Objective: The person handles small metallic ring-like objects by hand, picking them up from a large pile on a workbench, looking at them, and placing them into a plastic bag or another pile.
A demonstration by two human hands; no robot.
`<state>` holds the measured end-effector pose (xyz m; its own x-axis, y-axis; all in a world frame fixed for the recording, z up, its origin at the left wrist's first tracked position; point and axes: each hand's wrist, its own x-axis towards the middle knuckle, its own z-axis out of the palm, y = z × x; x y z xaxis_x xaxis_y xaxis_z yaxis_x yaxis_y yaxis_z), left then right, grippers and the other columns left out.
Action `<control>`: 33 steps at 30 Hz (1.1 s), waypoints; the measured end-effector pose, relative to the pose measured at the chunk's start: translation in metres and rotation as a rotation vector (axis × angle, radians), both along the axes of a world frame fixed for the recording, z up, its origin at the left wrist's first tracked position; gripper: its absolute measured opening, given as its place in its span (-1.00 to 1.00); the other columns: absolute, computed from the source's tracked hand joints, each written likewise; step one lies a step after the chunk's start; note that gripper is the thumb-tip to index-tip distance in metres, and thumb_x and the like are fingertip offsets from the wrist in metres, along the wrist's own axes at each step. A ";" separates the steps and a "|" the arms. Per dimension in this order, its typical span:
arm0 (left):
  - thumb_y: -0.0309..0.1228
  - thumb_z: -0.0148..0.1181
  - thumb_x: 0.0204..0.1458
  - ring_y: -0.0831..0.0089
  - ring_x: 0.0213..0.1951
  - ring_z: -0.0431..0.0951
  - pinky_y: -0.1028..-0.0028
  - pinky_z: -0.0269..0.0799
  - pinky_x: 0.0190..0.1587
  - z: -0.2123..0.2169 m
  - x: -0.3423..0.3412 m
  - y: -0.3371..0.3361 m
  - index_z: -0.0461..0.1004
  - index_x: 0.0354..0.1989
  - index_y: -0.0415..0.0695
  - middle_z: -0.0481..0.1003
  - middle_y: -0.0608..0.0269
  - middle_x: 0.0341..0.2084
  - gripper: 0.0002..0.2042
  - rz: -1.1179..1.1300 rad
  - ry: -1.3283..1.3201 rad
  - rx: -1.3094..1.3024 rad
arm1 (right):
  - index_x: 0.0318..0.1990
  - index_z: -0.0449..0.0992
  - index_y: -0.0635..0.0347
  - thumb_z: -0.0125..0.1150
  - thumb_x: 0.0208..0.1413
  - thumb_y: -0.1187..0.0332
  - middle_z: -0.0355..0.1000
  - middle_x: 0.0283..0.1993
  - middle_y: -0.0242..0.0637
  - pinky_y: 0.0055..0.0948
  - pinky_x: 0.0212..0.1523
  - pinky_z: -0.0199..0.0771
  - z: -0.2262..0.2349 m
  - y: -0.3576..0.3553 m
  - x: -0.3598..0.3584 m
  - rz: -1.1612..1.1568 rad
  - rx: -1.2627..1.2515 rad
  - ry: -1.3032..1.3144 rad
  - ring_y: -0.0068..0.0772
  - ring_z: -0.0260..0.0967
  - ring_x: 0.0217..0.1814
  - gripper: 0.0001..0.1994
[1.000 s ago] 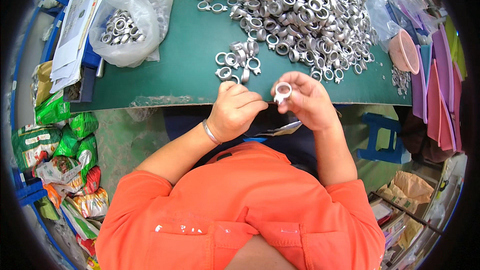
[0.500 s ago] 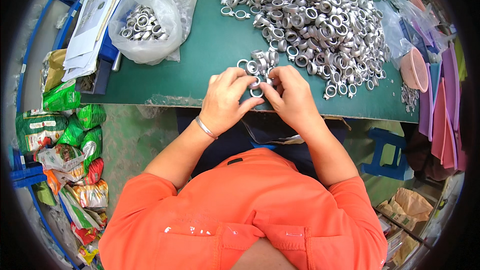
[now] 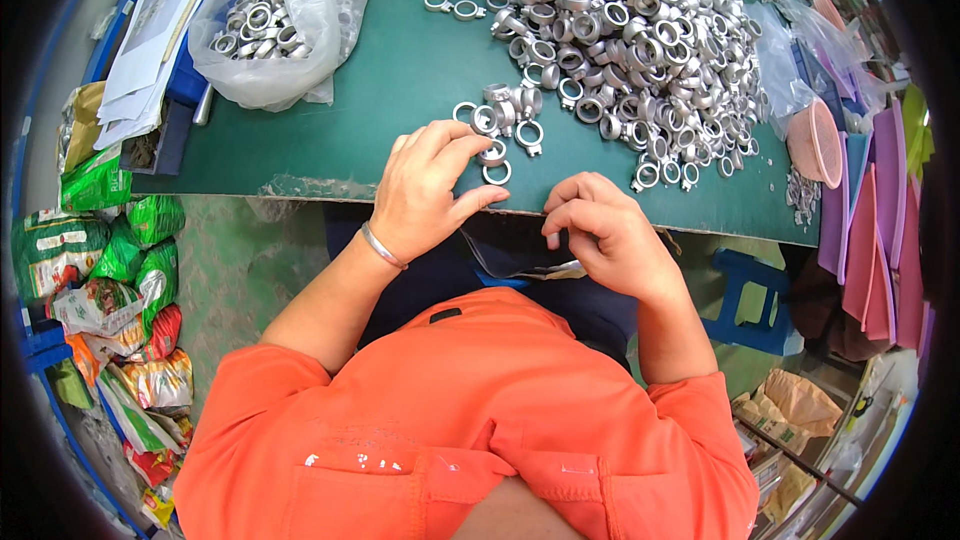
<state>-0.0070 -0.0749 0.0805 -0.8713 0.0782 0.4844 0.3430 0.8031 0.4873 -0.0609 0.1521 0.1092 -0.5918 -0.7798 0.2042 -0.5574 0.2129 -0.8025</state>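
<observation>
My left hand (image 3: 428,185) rests at the table's near edge with thumb and forefinger apart. Its fingertips are beside a few silver metal rings, each with a small lug; the closest ring (image 3: 496,173) lies flat between forefinger and thumb. A small cluster of the same rings (image 3: 505,110) sits just beyond these fingers, and one ring (image 3: 529,134) lies at its right. My right hand (image 3: 608,235) is drawn back over the table edge, its fingers curled in. Whether anything small is inside that curl is hidden.
A large heap of rings (image 3: 620,30) covers the table's far right. At left stands a clear plastic bag (image 3: 270,70) of rings, beside papers (image 3: 165,50). Pink and purple plastic pieces (image 3: 870,230) hang at right, above a blue stool (image 3: 750,305). Packages (image 3: 130,280) fill the left shelf.
My right hand has moved away from the rings, right and toward me, its fingers curling. My left hand stays by the rings. The whole view has shifted slightly.
</observation>
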 end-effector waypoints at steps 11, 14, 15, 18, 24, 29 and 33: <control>-0.16 0.36 -0.21 0.31 -0.31 0.42 0.36 0.24 -0.28 0.001 -0.001 -0.002 0.52 -0.26 0.01 0.40 0.30 -0.35 -0.67 0.010 -0.012 -0.063 | -0.37 0.41 0.25 0.31 -0.15 0.51 0.29 -0.29 -0.19 -0.33 -0.24 0.37 -0.020 -0.042 -0.021 -0.320 0.093 0.296 -0.13 0.32 -0.22 -0.81; -0.17 0.33 -0.17 0.35 -0.34 0.41 0.35 0.22 -0.31 0.000 0.000 0.001 0.53 -0.27 0.03 0.39 0.35 -0.41 -0.71 0.017 0.000 -0.070 | -0.27 0.44 0.26 0.25 -0.09 0.60 0.37 -0.23 -0.25 -0.47 -0.24 0.42 -0.012 -0.029 -0.016 -0.293 0.062 -0.100 -0.32 0.39 -0.23 -0.81; -0.19 0.34 -0.18 0.33 -0.33 0.41 0.35 0.22 -0.29 0.001 0.001 0.002 0.53 -0.27 0.01 0.40 0.33 -0.39 -0.71 0.019 -0.008 -0.071 | -0.22 0.44 0.27 0.24 -0.07 0.60 0.38 -0.22 -0.26 -0.47 -0.23 0.44 -0.013 -0.026 -0.013 -0.279 -0.121 -0.350 -0.35 0.39 -0.23 -0.78; -0.23 0.36 -0.21 0.29 -0.31 0.42 0.35 0.24 -0.26 0.003 0.001 0.003 0.53 -0.27 -0.04 0.42 0.28 -0.36 -0.70 0.020 -0.025 -0.076 | 0.02 0.38 0.33 0.19 0.02 0.60 0.42 -0.16 -0.24 -0.43 -0.10 0.50 -0.016 -0.012 -0.008 -0.179 -0.535 -1.016 -0.39 0.44 -0.18 -0.63; -0.26 0.36 -0.22 0.27 -0.31 0.43 0.35 0.24 -0.27 0.001 0.000 0.002 0.52 -0.27 -0.06 0.42 0.27 -0.37 -0.69 0.022 -0.020 -0.053 | -0.01 0.39 0.32 0.30 -0.01 0.46 0.43 -0.09 -0.17 -0.36 -0.07 0.50 -0.021 -0.002 -0.004 -0.057 -0.619 -1.235 -0.20 0.46 -0.04 -0.62; -0.21 0.32 -0.17 0.29 -0.31 0.42 0.34 0.22 -0.27 0.005 0.004 -0.001 0.52 -0.26 -0.04 0.41 0.29 -0.37 -0.70 0.005 -0.037 -0.084 | -0.07 0.43 0.29 0.23 -0.05 0.61 0.37 -0.13 -0.31 -0.47 -0.02 0.37 -0.003 0.009 0.003 0.075 -0.191 -0.684 -0.43 0.36 -0.09 -0.67; -0.20 0.40 -0.28 0.22 -0.20 0.41 0.31 0.24 -0.18 0.011 0.001 0.004 0.47 -0.17 -0.07 0.40 0.21 -0.23 -0.55 0.006 -0.012 -0.060 | -0.10 0.47 0.26 0.26 -0.09 0.57 0.31 -0.07 -0.21 -0.47 -0.12 0.36 0.011 0.002 0.000 -0.164 -0.009 -0.219 -0.36 0.32 -0.10 -0.68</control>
